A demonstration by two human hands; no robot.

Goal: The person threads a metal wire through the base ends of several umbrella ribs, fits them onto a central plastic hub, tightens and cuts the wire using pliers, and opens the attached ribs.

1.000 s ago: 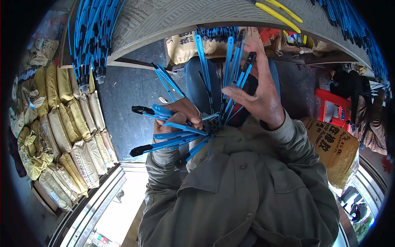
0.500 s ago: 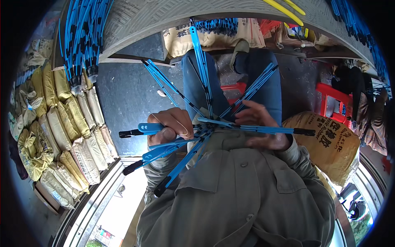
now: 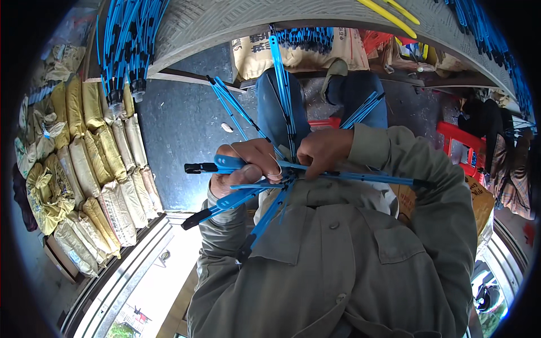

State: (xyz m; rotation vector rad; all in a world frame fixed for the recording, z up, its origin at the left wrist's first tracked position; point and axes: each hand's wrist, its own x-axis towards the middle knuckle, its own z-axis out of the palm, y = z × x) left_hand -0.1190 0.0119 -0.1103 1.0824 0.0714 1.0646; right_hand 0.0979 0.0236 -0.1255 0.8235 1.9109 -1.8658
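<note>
Bunches of thin blue plastic strips (image 3: 283, 84) with black ends spread out like a star over my lap. My left hand (image 3: 248, 160) is closed around strips at the left of the star's middle, and a thin pale band (image 3: 275, 159) loops over its fingers. Just right of the middle, my right hand (image 3: 325, 147) has its fingers bent down and closed on the strips where they cross. Its fingertips are partly hidden. One bunch (image 3: 366, 179) reaches right beneath my right forearm; others point toward the far side, the left and my chest.
A grey textured bench (image 3: 225, 19) crosses the far side, with blue strips (image 3: 127, 48) hanging off its left end and yellow strips (image 3: 394, 14) on top. Filled sacks (image 3: 84, 163) are stacked at left. A red stool (image 3: 462, 146) and a brown sack (image 3: 479, 205) stand right.
My right hand has come in from the right, from open fingers to closed ones at the star's middle. My left hand and the strips have shifted slightly right in the picture.
</note>
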